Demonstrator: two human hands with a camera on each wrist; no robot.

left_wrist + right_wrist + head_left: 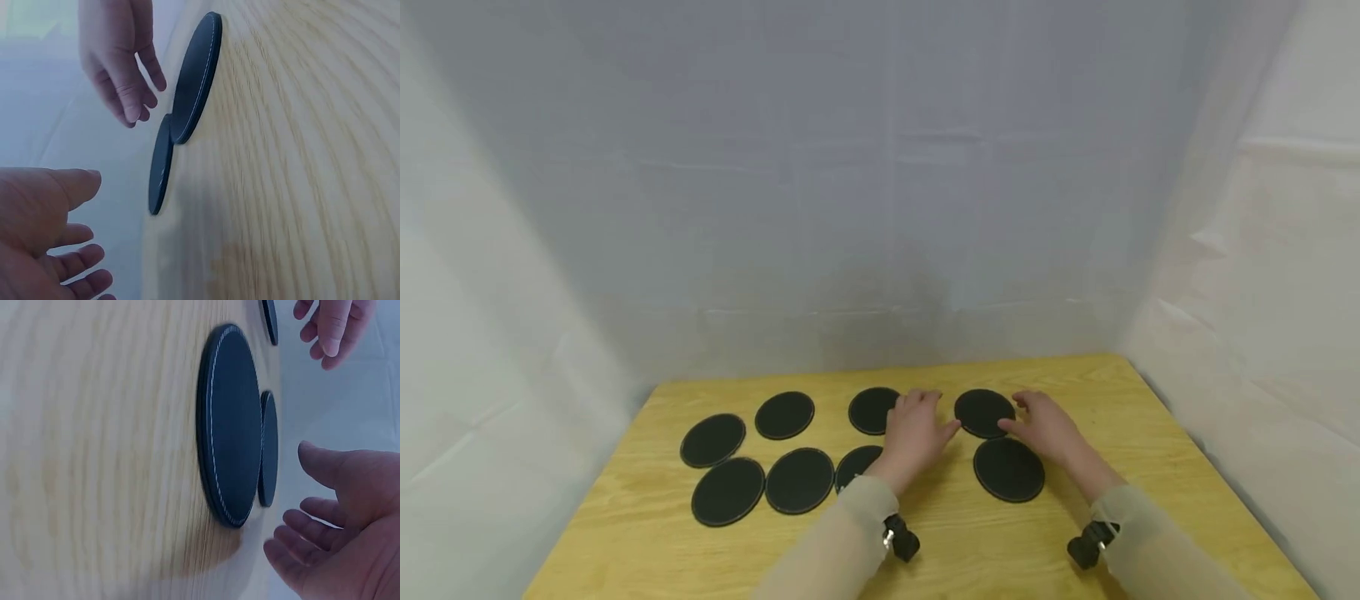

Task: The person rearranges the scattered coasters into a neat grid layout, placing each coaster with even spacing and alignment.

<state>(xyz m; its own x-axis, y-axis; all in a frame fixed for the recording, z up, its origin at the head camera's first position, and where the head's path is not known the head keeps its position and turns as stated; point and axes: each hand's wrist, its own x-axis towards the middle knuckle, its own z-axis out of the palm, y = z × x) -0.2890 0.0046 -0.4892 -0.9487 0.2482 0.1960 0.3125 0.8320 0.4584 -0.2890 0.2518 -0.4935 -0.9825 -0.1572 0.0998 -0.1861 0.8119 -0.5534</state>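
Two round black coasters lie one behind the other toward the right of the table: the far coaster (984, 412) and the near coaster (1009, 471), edges meeting. White stitching runs round the near one's rim in the right wrist view. My left hand (916, 433) hovers left of the far coaster, fingers loosely bent and nothing held. On the other side, my right hand (1047, 427) faces it, thumb and fingers spread apart with nothing between them. Both hands appear raised off the wood in the wrist views. Left of my left hand, a back-row coaster (872, 411) is partly covered by it.
More black coasters stand in two rows on the left, among them a back one (785, 415) and a front one (800, 481). My left forearm partly hides another front coaster (855, 467). White sheeting (880, 208) encloses the wooden table (925, 550) behind and at both sides.
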